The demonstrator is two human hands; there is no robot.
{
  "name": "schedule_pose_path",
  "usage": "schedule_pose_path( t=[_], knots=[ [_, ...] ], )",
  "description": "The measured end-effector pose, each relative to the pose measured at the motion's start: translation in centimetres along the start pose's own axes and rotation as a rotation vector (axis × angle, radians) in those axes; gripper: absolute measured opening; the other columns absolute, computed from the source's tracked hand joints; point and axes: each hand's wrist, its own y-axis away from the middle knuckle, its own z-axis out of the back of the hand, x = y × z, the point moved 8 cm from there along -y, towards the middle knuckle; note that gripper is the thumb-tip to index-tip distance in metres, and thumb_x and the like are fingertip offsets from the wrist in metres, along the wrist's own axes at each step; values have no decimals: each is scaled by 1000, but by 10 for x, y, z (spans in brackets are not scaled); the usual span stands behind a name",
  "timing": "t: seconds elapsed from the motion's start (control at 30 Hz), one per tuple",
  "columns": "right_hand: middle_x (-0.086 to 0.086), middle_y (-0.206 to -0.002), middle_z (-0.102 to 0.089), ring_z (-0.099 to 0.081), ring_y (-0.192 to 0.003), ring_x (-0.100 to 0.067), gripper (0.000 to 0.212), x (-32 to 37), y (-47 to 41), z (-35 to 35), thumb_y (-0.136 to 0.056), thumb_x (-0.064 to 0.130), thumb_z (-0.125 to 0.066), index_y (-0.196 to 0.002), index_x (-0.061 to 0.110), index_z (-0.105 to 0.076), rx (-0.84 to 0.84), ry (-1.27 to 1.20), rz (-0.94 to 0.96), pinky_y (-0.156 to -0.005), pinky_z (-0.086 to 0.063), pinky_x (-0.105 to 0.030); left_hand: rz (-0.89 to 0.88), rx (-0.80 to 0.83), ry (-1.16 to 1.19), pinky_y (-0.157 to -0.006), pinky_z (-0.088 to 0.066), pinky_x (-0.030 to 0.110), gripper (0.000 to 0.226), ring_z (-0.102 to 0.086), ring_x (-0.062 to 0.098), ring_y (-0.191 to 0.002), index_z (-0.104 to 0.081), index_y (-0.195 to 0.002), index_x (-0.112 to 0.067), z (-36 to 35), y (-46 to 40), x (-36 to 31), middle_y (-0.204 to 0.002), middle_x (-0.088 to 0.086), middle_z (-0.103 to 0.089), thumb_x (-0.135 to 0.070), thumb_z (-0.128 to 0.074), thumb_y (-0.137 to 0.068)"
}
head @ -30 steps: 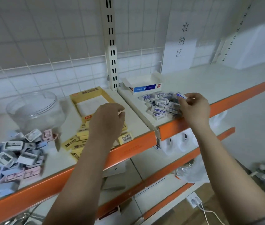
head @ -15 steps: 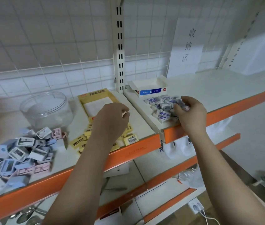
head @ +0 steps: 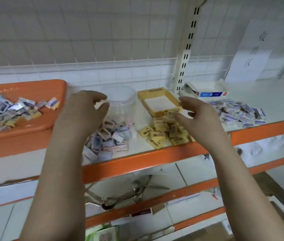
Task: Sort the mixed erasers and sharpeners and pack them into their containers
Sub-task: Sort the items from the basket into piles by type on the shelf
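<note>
The orange tray [head: 57, 87] of mixed erasers and sharpeners lies left of both empty, loosely open hands, the left hand [head: 83, 110] nearer than the right hand [head: 198, 113].

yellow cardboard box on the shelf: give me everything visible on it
The yellow box is a shallow open tray that looks like cardboard, with dark print along its far wall and a white bottom showing, nothing in it. It lies flat on the white shelf, between the clear jar and the slotted upright. The yellow erasers are piled against its near wall. The right hand hovers in front of its near right corner; contact cannot be told.
</note>
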Motion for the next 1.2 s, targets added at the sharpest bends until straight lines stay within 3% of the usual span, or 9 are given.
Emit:
schedule_pose_path(
  t=[0.13, 0.3, 0.47, 0.57, 0.7, 0.83, 0.93, 1.07, 1.2],
  knots=[
    [7, -121, -62, -55, -111, -2, 49, 74, -1, -74, -84, 26, -67, -131, 18, -54, 82, -28, 97, -96, -44, -22, 77, -29, -46, -86, -39, 29, 29, -57, 24, -109, -64, -117, -19, 54, -8, 91, -115, 8, -65, -24, -58, -90],
    [3, -117, -64, -56, -107, -3, 46, 165, -4, -181, -84, 22, -67, -128, 18, -56, 103, -80, 187, -96, -43, -22, 21, 28, -184, -88, -38, 28, 30, -56, 24, -111, -66, -116, -19, 104, -16, 184, -118, 7, -64, -27, -60, -88],
    [-4, -120, -64, -59, -109, -15, 44, 232, -23, -267, -82, 21, -68, -125, 13, -60, 265, 182, 274, -92, -40, -21, 39, 119, -248, -78, -35, 25, 31, -56, 21, -108, -64, -118, -26, 134, -14, 248, -119, 4, -63, -35, -53, -91],
    [-8, -118, -65, -59, -109, -20, 46, 248, -45, -308, -82, 24, -70, -125, 10, -59, 412, 359, 309, -94, -43, -28, 11, 92, -243, -76, -36, 24, 30, -57, 19, -105, -64, -118, -27, 144, -18, 266, -117, 1, -65, -34, -52, -92],
    [-11, -107, -69, -62, -99, -24, 34, 251, -63, -366, -82, 28, -67, -112, 10, -68, 636, 601, 335, -85, -49, -32, 1, 87, -186, -88, -41, 30, 31, -55, 19, -111, -63, -119, -28, 144, -20, 276, -123, -1, -61, -34, -54, -91],
    [-14, -113, -65, -61, -102, -27, 40, 235, -68, -412, -86, 29, -64, -118, 5, -64, 809, 796, 327, -90, -49, -35, -36, 67, -171, -86, -38, 25, 29, -53, 15, -112, -63, -119, -27, 146, -21, 279, -125, -4, -59, -32, -54, -91],
    [-17, -116, -63, -59, -107, -29, 43, 231, -69, -421, -88, 29, -63, -120, 1, -61, 812, 802, 327, -92, -46, -33, -32, 8, -145, -82, -34, 19, 27, -52, 10, -112, -65, -116, -29, 155, -20, 282, -122, -9, -60, -30, -53, -92],
    [-18, -108, -65, -59, -93, -27, 38, 235, -69, -423, -86, 26, -65, -112, -1, -65, 750, 729, 343, -82, -46, -31, 6, -25, -123, -81, -34, 18, 26, -52, 9, -110, -64, -116, -29, 158, -17, 288, -121, -10, -59, -29, -53, -91],
    [-11, -74, -54, -50, -77, -23, 36, 234, -73, -420, -84, 28, -66, -101, -4, -65, 688, 757, 308, -60, -39, -27, 26, 0, -126, -80, -37, 21, 27, -53, 11, -109, -65, -116, -30, 156, -17, 288, -122, -9, -60, -28, -53, -92]
  ],
)
